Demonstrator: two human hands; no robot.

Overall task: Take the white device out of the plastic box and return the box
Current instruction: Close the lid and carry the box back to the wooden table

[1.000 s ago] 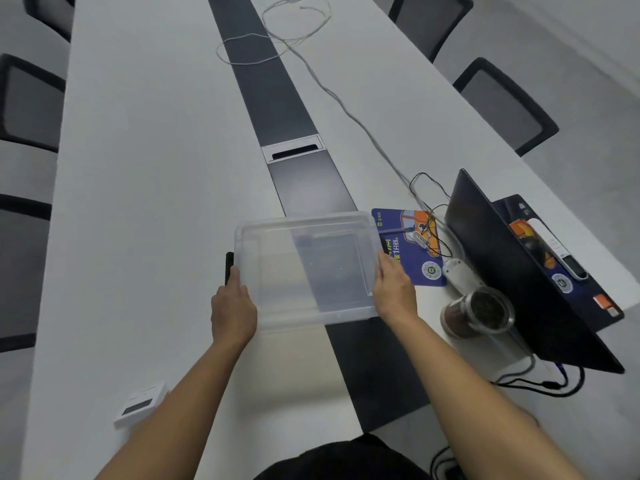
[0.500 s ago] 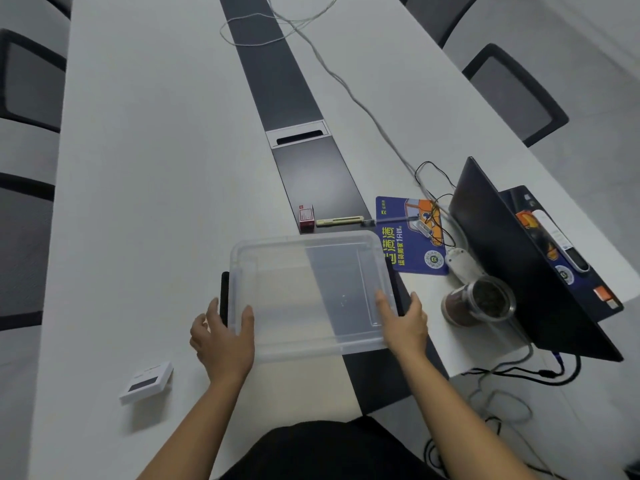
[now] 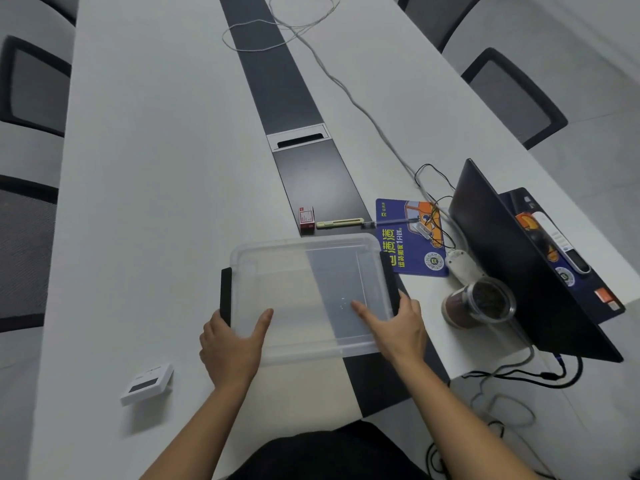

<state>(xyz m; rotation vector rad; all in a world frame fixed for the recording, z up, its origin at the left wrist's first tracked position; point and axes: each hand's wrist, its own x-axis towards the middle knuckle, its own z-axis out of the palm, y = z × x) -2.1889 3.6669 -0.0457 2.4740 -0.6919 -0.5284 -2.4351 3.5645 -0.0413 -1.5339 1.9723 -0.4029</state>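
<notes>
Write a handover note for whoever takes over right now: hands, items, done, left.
Left hand: open, fingers on the box's near left corner, no closed grip.
Right hand: open, resting on the near right edge.
Box: empty, lid on, flat on the table.
White device: on the table, left of the box.
Done: device out, box set down.
Left: let go of the box.

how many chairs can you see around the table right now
5, all partly cut off: three along the left edge, two at upper right. More may sit outside the frame.
</notes>
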